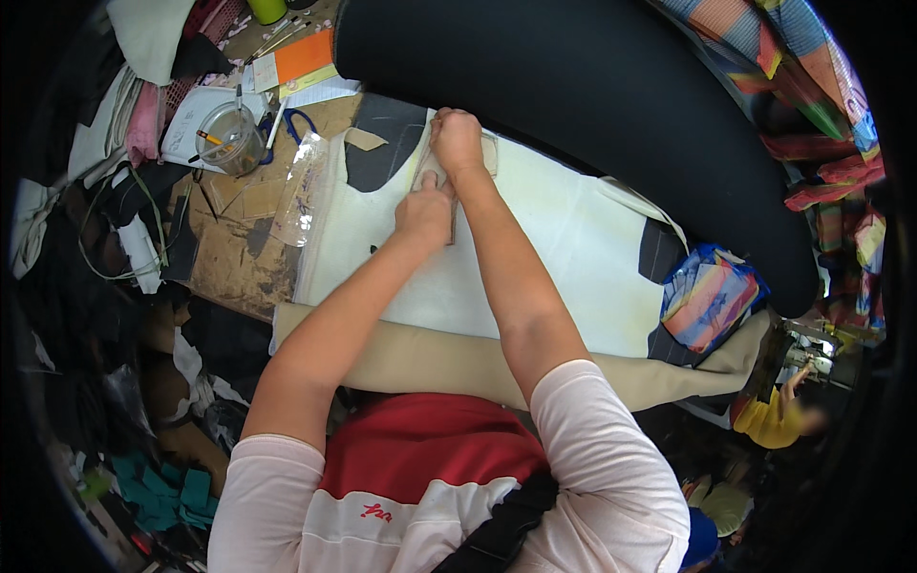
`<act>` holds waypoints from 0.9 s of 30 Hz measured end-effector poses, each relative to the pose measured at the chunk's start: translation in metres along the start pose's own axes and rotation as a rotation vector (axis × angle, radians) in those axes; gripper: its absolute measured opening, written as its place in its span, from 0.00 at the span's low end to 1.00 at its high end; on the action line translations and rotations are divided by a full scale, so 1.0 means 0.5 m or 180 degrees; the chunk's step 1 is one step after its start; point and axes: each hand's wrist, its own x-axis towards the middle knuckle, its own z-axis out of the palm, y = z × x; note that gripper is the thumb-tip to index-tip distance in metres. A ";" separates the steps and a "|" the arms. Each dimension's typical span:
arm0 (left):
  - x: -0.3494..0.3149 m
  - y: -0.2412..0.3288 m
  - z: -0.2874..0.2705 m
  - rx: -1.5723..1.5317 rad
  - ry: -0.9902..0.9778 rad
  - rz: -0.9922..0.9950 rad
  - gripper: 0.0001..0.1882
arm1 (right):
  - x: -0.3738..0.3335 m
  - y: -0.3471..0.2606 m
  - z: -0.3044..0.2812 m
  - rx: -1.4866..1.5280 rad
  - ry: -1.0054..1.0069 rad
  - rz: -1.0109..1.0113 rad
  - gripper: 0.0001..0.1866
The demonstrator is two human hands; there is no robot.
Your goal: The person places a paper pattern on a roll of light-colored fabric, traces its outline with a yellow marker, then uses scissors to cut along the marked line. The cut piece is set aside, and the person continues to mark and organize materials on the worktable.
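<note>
clear cup [229, 137]: far left on the brown worktable [239, 258], pencils inside, well apart from the hands.
left hand [424, 212]: flat, fingers together, pressing the near end of the tan pattern piece [432, 172].
pattern piece: small tan strip on the white fabric [535, 258], beside a dark cut panel [382, 143]. Looks light, thin and fairly stiff, likely to slide; best held flat at both ends. Long axis runs away from the person.
right hand [457, 141]: curled, knuckles up, bearing down on the far end.
striped bag [712, 296]: right edge.

A small tan fabric piece [432, 177] lies flat on white cloth [535, 248], pressed under both hands
</note>
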 end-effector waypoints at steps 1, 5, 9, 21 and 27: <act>0.013 -0.003 -0.010 0.0018 -0.0218 -0.0087 0.33 | 0.001 0.006 -0.006 -0.0068 -0.0078 -0.0141 0.05; 0.038 -0.015 -0.013 -0.0004 -0.0274 -0.0097 0.49 | -0.023 0.057 -0.067 -0.0507 0.0056 0.0525 0.06; 0.044 -0.025 -0.008 -0.0072 -0.0160 -0.0008 0.52 | -0.057 0.108 -0.123 -0.0269 0.0205 0.1113 0.07; 0.064 -0.028 -0.043 0.0283 -0.0632 -0.0136 0.53 | -0.013 0.003 -0.019 -0.0391 0.0091 0.0592 0.07; 0.056 -0.036 -0.036 0.0030 -0.0329 -0.0016 0.52 | -0.032 0.053 -0.079 -0.0792 0.0082 0.1293 0.05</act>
